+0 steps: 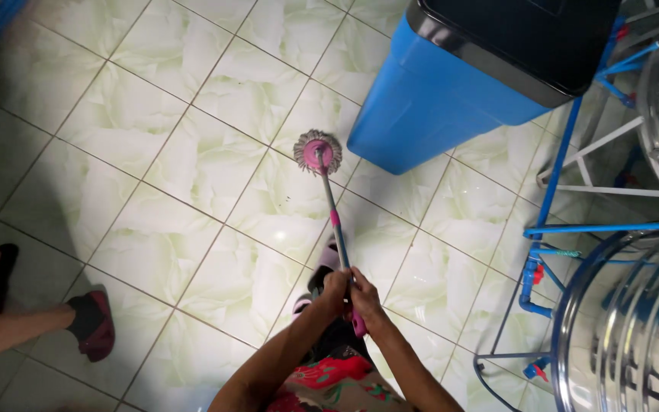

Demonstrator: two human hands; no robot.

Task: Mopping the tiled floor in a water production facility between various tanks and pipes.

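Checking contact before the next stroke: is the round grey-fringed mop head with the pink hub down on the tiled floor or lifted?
Down: the round grey-fringed mop head sits flat on the pale green tiled floor, fringe spread around it.

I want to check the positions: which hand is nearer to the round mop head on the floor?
The left hand. It grips the mop handle slightly higher in the picture, toward the mop head. The right hand grips just behind it, closer to the handle's pink end.

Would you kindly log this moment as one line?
hands: left hand and right hand grip handle | tool: pink round-headed spin mop | head: on tiled floor beside blue bin
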